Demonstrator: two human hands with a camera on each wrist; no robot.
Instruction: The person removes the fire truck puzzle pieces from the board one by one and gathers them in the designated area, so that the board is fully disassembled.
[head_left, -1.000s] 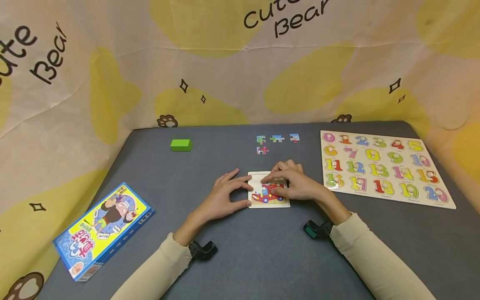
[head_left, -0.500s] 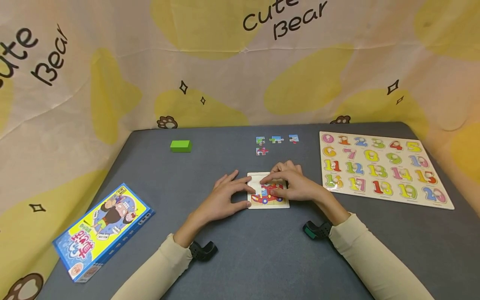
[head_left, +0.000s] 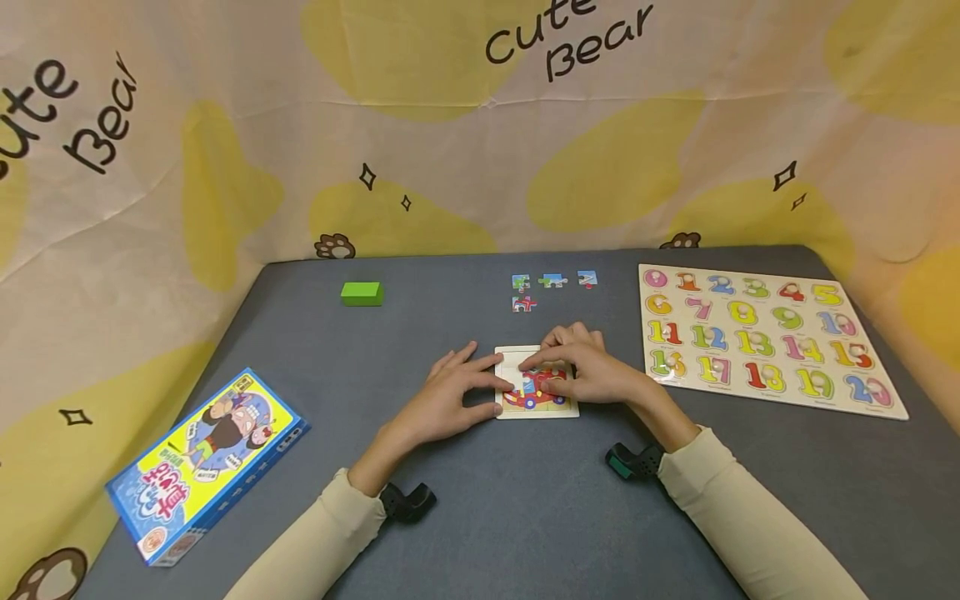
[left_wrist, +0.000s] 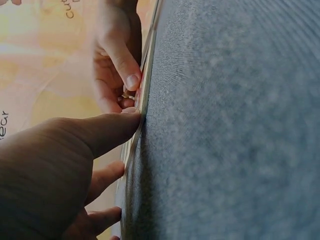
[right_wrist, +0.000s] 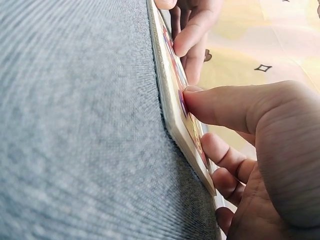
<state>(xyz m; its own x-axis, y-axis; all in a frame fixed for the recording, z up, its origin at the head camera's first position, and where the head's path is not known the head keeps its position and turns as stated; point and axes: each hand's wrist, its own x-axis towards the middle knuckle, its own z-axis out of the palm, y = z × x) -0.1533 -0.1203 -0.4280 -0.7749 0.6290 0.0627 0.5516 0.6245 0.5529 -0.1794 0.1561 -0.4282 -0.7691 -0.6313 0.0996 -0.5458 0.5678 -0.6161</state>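
A small jigsaw board with a pale rim lies flat in the middle of the table, showing a red vehicle picture and a blank pale patch at upper left. My left hand steadies its left side, fingers stretched out, thumb at the near left corner, one fingertip over the picture. From the right, my right hand pinches at a red puzzle piece on the board with thumb and index finger; the hand partly covers it. In the right wrist view the right thumb presses on the picture, other fingers curled near the edge.
Several loose jigsaw pieces lie beyond the board. A green block stands at the back left. To the left is a blue and yellow box; a wooden number board lies on the right. A printed curtain hangs behind.
The left index finger has slid slightly further right over the picture. The right index finger has shifted a little to the left. Otherwise both hands and the board hold their places.
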